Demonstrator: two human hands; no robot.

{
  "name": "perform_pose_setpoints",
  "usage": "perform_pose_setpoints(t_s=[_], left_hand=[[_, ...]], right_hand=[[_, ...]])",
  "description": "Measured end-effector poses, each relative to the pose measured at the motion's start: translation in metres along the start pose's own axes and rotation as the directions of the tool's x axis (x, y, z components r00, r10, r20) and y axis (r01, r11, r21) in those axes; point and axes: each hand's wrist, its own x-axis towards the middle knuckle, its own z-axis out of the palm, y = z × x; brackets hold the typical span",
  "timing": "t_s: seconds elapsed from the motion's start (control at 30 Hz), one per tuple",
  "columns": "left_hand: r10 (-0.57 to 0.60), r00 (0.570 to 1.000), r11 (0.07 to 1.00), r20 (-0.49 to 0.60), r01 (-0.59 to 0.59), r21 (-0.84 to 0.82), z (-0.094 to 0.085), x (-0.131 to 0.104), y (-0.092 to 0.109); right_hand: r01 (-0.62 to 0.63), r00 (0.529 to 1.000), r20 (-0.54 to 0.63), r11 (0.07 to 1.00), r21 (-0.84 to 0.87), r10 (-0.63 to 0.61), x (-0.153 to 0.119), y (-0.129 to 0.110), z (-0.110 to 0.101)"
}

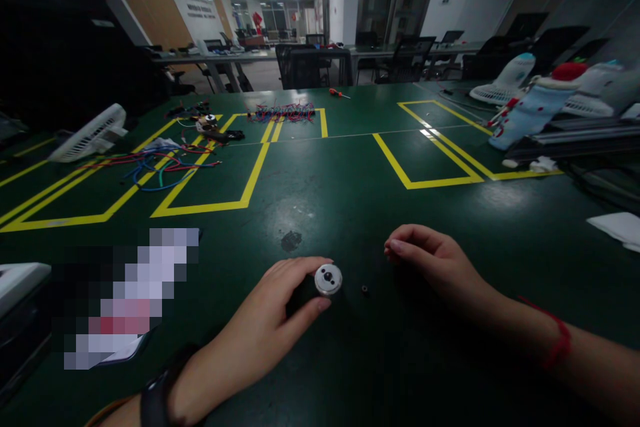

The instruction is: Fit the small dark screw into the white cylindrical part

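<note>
My left hand (280,310) curls its thumb and fingers around a short metal cylinder (329,279) that looks like a small motor. Its round silver end faces up, with a dark centre and small dark holes; the fingers hide much of its side. Just right of it, a tiny dark ring-shaped part (365,290) lies on the green table (330,220), apart from both hands. My right hand (433,257) is farther right, thumb and fingertips pressed together. Whether something small is pinched there I cannot make out.
Left of my arm lies a pixelated flat object (135,293). Farther back are loose wires (160,163), a white fan (90,133), a wire bundle (285,113) and a screwdriver (339,93). A blue plush-like item (530,110) and dark metal bars (585,140) sit at the right.
</note>
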Motion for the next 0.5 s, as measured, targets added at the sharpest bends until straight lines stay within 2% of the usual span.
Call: perform_pose_setpoints(t_s=[0.07, 0.13, 0.23, 0.3, 0.37, 0.5], left_hand=[[0.000, 1.000, 1.000, -0.001, 0.000, -0.003, 0.000, 0.000, 0.000], [0.003, 1.000, 1.000, -0.009, -0.003, -0.005, 0.001, 0.000, -0.001], [0.007, 1.000, 1.000, -0.017, -0.008, -0.007, 0.002, 0.001, -0.001], [0.009, 1.000, 1.000, -0.020, -0.010, -0.009, 0.002, 0.002, 0.000], [0.012, 1.000, 1.000, -0.018, -0.012, -0.012, 0.001, 0.002, 0.001], [0.024, 1.000, 0.999, -0.010, -0.024, -0.024, 0.001, 0.002, 0.002]], right_hand=[[0.121, 0.988, 0.125, 0.969, -0.216, -0.096, -0.002, -0.003, 0.003], [0.270, 0.950, 0.254, 0.882, -0.387, -0.180, -0.003, -0.004, 0.008], [0.362, 0.921, 0.325, 0.778, -0.514, -0.214, -0.004, -0.001, 0.015], [0.366, 0.919, 0.335, 0.767, -0.527, -0.209, -0.003, 0.000, 0.016], [0.351, 0.923, 0.323, 0.799, -0.489, -0.208, 0.000, -0.004, 0.016], [0.348, 0.930, 0.261, 0.849, -0.397, -0.260, 0.006, -0.023, 0.020]])
